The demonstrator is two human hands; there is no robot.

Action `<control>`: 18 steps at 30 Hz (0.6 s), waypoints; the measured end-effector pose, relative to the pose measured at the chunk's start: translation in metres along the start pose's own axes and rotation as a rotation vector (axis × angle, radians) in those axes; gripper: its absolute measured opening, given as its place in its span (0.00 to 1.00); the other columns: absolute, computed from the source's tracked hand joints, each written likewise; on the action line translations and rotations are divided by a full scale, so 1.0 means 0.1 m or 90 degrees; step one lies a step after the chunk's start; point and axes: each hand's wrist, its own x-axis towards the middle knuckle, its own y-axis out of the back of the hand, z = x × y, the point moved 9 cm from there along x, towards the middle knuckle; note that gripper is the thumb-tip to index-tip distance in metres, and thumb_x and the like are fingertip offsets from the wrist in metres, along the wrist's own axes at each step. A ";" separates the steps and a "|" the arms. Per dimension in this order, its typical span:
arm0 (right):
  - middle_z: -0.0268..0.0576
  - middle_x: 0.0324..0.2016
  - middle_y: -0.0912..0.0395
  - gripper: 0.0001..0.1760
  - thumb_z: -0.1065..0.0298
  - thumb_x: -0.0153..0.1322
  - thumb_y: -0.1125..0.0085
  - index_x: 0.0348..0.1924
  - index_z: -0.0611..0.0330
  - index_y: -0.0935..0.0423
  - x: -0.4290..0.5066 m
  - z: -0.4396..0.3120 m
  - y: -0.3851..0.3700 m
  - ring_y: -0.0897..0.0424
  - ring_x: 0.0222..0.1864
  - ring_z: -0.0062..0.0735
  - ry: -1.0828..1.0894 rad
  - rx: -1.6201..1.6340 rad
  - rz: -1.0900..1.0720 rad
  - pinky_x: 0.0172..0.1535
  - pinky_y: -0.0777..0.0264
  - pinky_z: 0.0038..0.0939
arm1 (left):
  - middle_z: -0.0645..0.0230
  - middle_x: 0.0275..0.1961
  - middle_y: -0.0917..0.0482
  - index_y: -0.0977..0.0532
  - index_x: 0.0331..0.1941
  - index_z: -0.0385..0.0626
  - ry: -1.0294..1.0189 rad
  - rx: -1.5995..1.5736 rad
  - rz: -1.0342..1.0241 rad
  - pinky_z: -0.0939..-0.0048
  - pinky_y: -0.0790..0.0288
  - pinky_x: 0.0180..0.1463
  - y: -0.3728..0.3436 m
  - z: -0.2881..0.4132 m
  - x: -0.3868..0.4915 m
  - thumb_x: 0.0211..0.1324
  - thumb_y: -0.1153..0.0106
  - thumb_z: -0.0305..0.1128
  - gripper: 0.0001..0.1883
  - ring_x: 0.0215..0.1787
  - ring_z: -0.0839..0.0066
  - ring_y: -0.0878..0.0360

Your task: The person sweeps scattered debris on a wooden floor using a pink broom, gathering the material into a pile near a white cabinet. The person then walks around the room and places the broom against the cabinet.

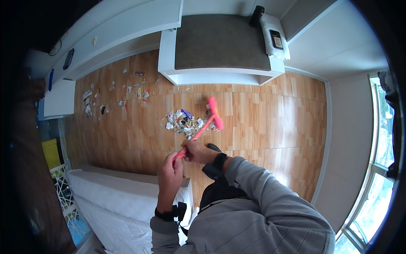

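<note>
Both hands grip the pink handle of a broom. My left hand holds the near end, and my right hand is closed around it a little farther along. The handle slants away to the pink broom head, which is over the wood-look floor at the right edge of a pile of litter. In that pile are crumpled papers, wrappers and small scraps, one wrapper purple. Whether the bristles touch the floor cannot be seen from above.
More scattered litter lies on the floor to the left. A white cabinet with a dark top stands ahead, bearing a black bottle and a white package. A white-covered bed is at the lower left, a window at right.
</note>
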 end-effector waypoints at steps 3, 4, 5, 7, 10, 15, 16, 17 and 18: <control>0.40 0.15 0.30 0.10 0.65 0.71 0.46 0.27 0.58 0.30 -0.35 -0.06 -0.50 0.27 0.17 0.33 0.046 -0.016 0.025 0.21 0.32 0.36 | 0.52 0.33 0.18 0.23 0.51 0.37 -0.019 0.046 0.037 0.65 0.25 0.37 0.26 0.22 -0.16 0.68 0.45 0.32 0.13 0.32 0.59 0.18; 0.39 0.14 0.30 0.10 0.65 0.71 0.46 0.26 0.58 0.30 -0.46 -0.07 -0.55 0.27 0.17 0.33 0.071 -0.018 0.053 0.20 0.33 0.35 | 0.55 0.32 0.18 0.23 0.51 0.36 -0.008 0.050 0.040 0.68 0.26 0.36 0.27 0.23 -0.24 0.69 0.46 0.32 0.13 0.30 0.67 0.21; 0.39 0.15 0.30 0.10 0.66 0.71 0.46 0.26 0.58 0.30 -0.44 -0.01 -0.57 0.27 0.17 0.33 0.062 -0.018 0.031 0.20 0.34 0.35 | 0.57 0.31 0.19 0.23 0.52 0.35 0.002 0.054 0.041 0.70 0.28 0.36 0.28 0.26 -0.32 0.70 0.46 0.31 0.14 0.28 0.74 0.24; 0.39 0.16 0.30 0.09 0.67 0.71 0.47 0.26 0.58 0.31 -0.44 0.12 -0.60 0.27 0.17 0.32 0.048 -0.016 -0.015 0.19 0.35 0.34 | 0.49 0.33 0.18 0.22 0.51 0.38 0.017 0.050 0.048 0.66 0.24 0.35 0.30 0.36 -0.47 0.66 0.42 0.31 0.13 0.32 0.54 0.16; 0.39 0.17 0.30 0.08 0.68 0.70 0.47 0.27 0.59 0.30 -0.72 0.17 -0.49 0.27 0.17 0.34 0.065 -0.048 0.000 0.18 0.34 0.37 | 0.51 0.32 0.17 0.23 0.52 0.37 0.003 0.030 0.020 0.68 0.24 0.35 0.27 0.38 -0.66 0.64 0.40 0.30 0.15 0.30 0.63 0.15; 0.40 0.22 0.27 0.08 0.65 0.71 0.47 0.32 0.60 0.29 -0.83 0.26 0.17 0.26 0.20 0.35 0.123 -0.009 0.131 0.21 0.32 0.39 | 0.58 0.32 0.17 0.25 0.55 0.36 0.066 -0.136 -0.149 0.72 0.25 0.38 -0.11 0.22 -0.70 0.64 0.40 0.30 0.18 0.32 0.78 0.20; 0.40 0.23 0.27 0.08 0.64 0.71 0.46 0.33 0.60 0.28 -0.83 0.28 0.36 0.26 0.20 0.35 0.133 0.005 0.183 0.22 0.32 0.39 | 0.59 0.32 0.17 0.26 0.56 0.35 0.062 -0.141 -0.199 0.72 0.25 0.39 -0.24 0.26 -0.66 0.65 0.40 0.31 0.18 0.32 0.78 0.20; 0.41 0.23 0.27 0.08 0.64 0.71 0.46 0.34 0.60 0.28 -0.79 0.26 0.64 0.26 0.21 0.35 0.154 0.016 0.227 0.22 0.31 0.39 | 0.59 0.32 0.17 0.26 0.57 0.35 0.058 -0.146 -0.250 0.72 0.25 0.40 -0.36 0.30 -0.63 0.65 0.40 0.31 0.19 0.32 0.77 0.20; 0.41 0.24 0.26 0.08 0.64 0.71 0.46 0.34 0.60 0.27 -0.79 0.25 0.92 0.25 0.21 0.36 0.172 0.023 0.267 0.23 0.31 0.40 | 0.60 0.31 0.18 0.27 0.59 0.34 0.049 -0.133 -0.287 0.73 0.25 0.40 -0.48 0.27 -0.64 0.67 0.40 0.33 0.21 0.32 0.78 0.20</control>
